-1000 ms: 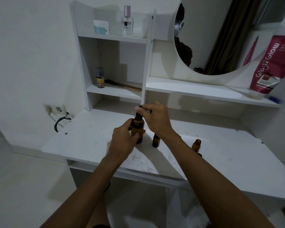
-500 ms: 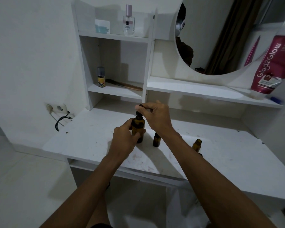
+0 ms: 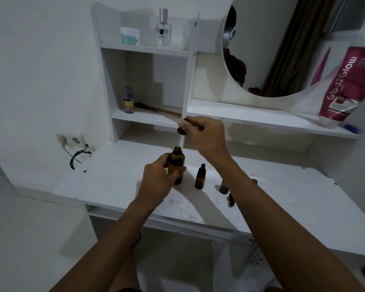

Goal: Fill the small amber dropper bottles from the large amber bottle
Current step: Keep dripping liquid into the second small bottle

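Centre of frame: the left hand (image 3: 158, 175) wraps its curled fingers round the large amber bottle (image 3: 176, 163), which stands upright on the white desk (image 3: 114, 175). Just above it, the right hand (image 3: 207, 135) pinches the black-capped dropper (image 3: 181, 131), with the glass tube's tip at the bottle's open mouth. A capped small dropper bottle (image 3: 200, 178) stands just to the right. Further small bottles (image 3: 223, 187) are partly hidden by the right forearm.

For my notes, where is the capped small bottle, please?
Head view, centre: the capped small bottle stands just right of the large amber bottle the left hand grips.
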